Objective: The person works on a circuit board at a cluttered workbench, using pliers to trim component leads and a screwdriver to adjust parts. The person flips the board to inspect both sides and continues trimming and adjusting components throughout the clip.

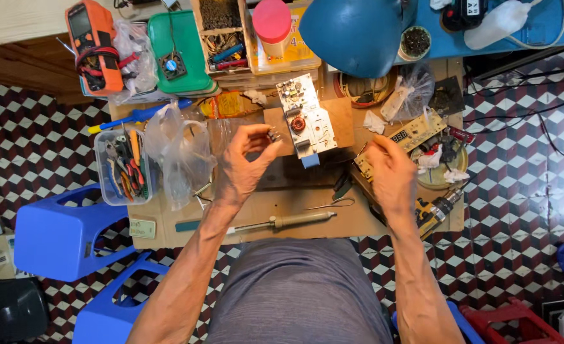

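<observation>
Left hand (pixel 244 167) pinches small dark component (pixel 273 135) at fingertips, just beside white circuit board (pixel 304 116) on workbench (pixel 167 230). Right hand (pixel 390 173) loosely curled, back to camera (grip cannot tell). Risk: tiny part may slip from pinch into clutter, since hold is only by tips.

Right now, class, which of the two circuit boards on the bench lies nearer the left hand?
The white board with the copper coil, lying beside the left hand; the yellowish board sits by the right hand.
</observation>
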